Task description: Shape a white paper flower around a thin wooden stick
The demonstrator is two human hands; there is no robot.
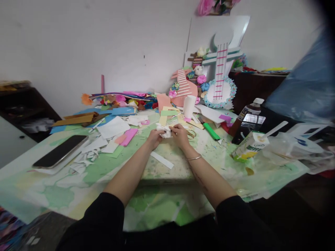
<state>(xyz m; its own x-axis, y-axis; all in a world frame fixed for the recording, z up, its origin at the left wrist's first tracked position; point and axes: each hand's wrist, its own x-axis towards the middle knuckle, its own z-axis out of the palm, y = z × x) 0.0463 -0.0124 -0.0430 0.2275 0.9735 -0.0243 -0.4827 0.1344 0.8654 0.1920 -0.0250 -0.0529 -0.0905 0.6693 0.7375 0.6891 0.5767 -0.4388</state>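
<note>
Both hands meet over the near half of the tabletop, and the crumpled white paper is between their fingertips, raised at the centre of the clock used here. The left hand grasps its left side; the right hand pinches at its right edge. The step in hand looks like fine shaping or gathering of this piece, though its folds are too small to read. From here, the next move calls for a steady left grip and a light, precise right pinch, so the folds neither flatten nor tear. A loose white strip lies at six o'clock, within easy reach. The scissors sit at three o'clock, partly behind the right hand, with the green cutter farther out that way; white scraps lie toward eight o'clock.
</note>
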